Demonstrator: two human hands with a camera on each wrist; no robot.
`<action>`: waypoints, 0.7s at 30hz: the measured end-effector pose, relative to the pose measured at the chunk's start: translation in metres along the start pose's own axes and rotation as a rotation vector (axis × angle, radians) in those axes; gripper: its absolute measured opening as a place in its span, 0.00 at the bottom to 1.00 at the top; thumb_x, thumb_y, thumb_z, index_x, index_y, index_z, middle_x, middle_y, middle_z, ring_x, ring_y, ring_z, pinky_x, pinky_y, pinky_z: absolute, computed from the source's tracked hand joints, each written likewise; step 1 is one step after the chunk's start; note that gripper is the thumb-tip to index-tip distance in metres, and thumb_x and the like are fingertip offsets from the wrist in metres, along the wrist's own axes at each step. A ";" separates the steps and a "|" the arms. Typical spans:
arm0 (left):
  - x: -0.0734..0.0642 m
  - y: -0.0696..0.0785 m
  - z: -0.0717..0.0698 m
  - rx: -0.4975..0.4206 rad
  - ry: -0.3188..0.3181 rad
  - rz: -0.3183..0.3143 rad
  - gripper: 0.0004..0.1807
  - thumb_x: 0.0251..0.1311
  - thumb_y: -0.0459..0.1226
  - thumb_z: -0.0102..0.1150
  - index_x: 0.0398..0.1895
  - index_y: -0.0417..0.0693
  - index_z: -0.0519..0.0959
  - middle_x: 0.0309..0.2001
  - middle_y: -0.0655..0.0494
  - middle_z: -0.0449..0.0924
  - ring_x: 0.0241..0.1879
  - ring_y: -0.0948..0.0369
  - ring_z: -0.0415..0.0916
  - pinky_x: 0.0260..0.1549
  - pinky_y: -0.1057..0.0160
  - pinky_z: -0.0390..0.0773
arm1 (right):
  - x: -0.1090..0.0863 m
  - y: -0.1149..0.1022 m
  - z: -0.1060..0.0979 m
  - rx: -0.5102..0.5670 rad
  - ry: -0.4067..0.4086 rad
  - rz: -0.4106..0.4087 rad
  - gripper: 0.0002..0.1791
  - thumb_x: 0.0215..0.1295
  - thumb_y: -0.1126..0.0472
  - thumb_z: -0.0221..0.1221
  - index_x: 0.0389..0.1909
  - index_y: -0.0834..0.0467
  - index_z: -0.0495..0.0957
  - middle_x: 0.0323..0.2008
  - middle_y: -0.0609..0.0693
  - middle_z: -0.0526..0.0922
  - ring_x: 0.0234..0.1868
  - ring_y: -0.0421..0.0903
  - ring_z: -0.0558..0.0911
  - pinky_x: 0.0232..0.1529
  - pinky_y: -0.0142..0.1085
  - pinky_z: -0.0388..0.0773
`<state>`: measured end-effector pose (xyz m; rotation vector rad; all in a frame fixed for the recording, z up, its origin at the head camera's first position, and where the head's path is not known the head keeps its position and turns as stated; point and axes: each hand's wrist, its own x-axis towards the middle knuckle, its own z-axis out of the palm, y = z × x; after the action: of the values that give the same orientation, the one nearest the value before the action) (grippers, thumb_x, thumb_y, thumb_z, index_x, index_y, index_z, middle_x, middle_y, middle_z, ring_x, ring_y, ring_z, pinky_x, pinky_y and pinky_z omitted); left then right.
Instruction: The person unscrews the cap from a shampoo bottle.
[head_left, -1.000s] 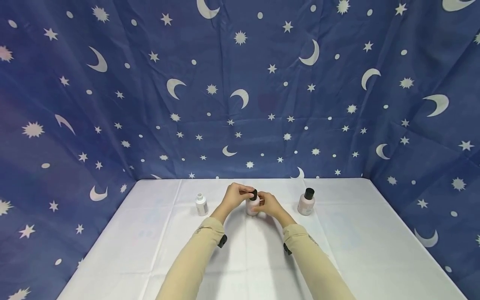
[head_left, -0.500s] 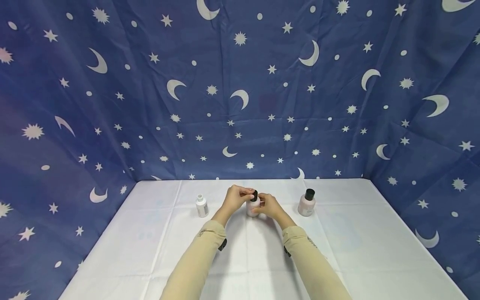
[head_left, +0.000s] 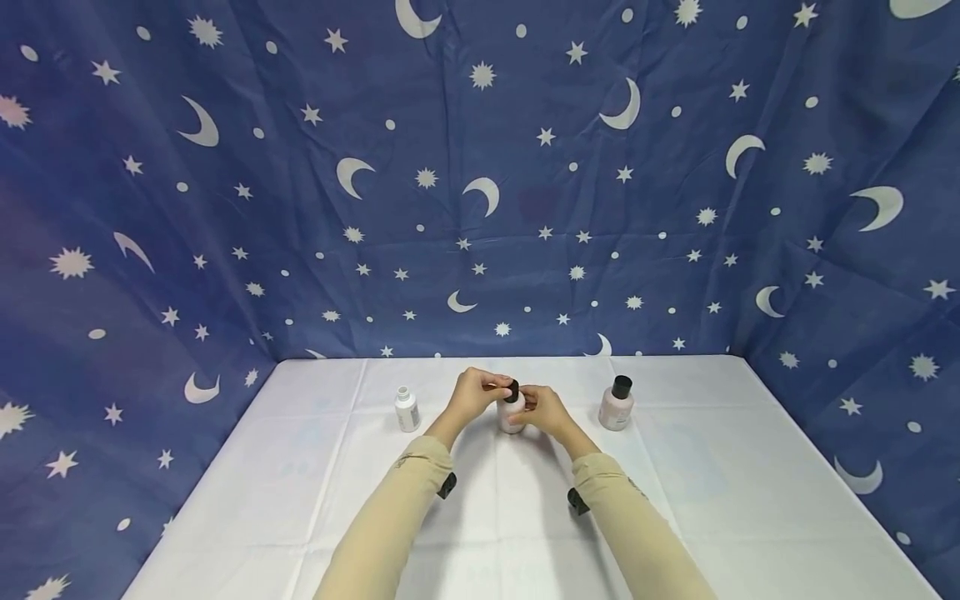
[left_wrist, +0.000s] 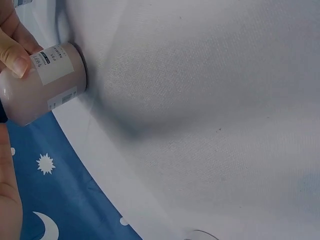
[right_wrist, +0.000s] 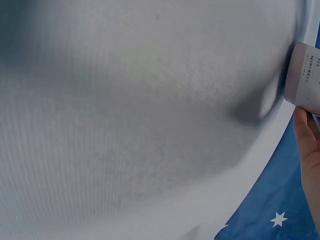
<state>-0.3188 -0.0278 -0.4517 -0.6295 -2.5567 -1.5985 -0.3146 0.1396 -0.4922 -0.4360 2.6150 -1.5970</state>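
A pale pink bottle (head_left: 506, 417) with a black cap (head_left: 514, 389) stands upright at the middle of the table's far part. My left hand (head_left: 471, 394) pinches the cap from the left between thumb and fingers. From the other side my right hand (head_left: 550, 412) grips the bottle's body. In the left wrist view, a thumb lies across the labelled body of the pink bottle (left_wrist: 60, 85), whose base is at the cloth. The right wrist view catches only part of the pink bottle (right_wrist: 304, 80), with fingers against its side.
To the left stands a small white bottle (head_left: 407, 412) with no cap on its neck. A second pink bottle (head_left: 615, 412) with a black cap is on the right. White cloth (head_left: 495, 525) covers the table, and a blue star-patterned curtain (head_left: 420, 292) hangs behind it.
Both hands keep their hold on the pink bottle and its cap, with barely any movement. The head view has shifted very slightly.
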 end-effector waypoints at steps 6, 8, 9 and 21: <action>-0.001 0.007 -0.004 -0.006 -0.007 -0.001 0.09 0.53 0.29 0.65 0.37 0.33 0.84 0.43 0.41 0.83 0.46 0.49 0.81 0.44 0.66 0.82 | 0.000 -0.005 -0.004 -0.016 -0.023 -0.014 0.30 0.49 0.67 0.70 0.53 0.74 0.73 0.50 0.68 0.79 0.51 0.58 0.81 0.50 0.39 0.81; -0.001 0.009 -0.007 -0.008 -0.011 0.001 0.09 0.53 0.29 0.65 0.38 0.33 0.84 0.43 0.41 0.83 0.46 0.49 0.81 0.43 0.66 0.82 | -0.001 -0.009 -0.005 -0.021 -0.021 -0.027 0.29 0.49 0.68 0.70 0.52 0.74 0.73 0.49 0.68 0.80 0.51 0.59 0.81 0.49 0.38 0.81; -0.001 0.010 -0.008 -0.012 -0.012 0.004 0.09 0.53 0.28 0.65 0.38 0.33 0.84 0.43 0.40 0.83 0.46 0.49 0.81 0.43 0.66 0.82 | -0.001 -0.011 -0.005 -0.022 -0.021 -0.036 0.29 0.49 0.68 0.70 0.52 0.75 0.73 0.49 0.68 0.80 0.50 0.58 0.81 0.49 0.38 0.81; -0.013 0.032 -0.018 -0.074 -0.012 0.030 0.11 0.54 0.29 0.64 0.40 0.33 0.83 0.45 0.40 0.83 0.48 0.49 0.81 0.44 0.66 0.82 | -0.016 -0.035 -0.014 0.031 -0.028 -0.066 0.29 0.47 0.66 0.71 0.51 0.74 0.75 0.47 0.68 0.81 0.48 0.58 0.83 0.45 0.37 0.83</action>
<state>-0.2981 -0.0356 -0.4193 -0.6820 -2.4943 -1.6909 -0.2942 0.1408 -0.4566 -0.5444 2.5777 -1.6355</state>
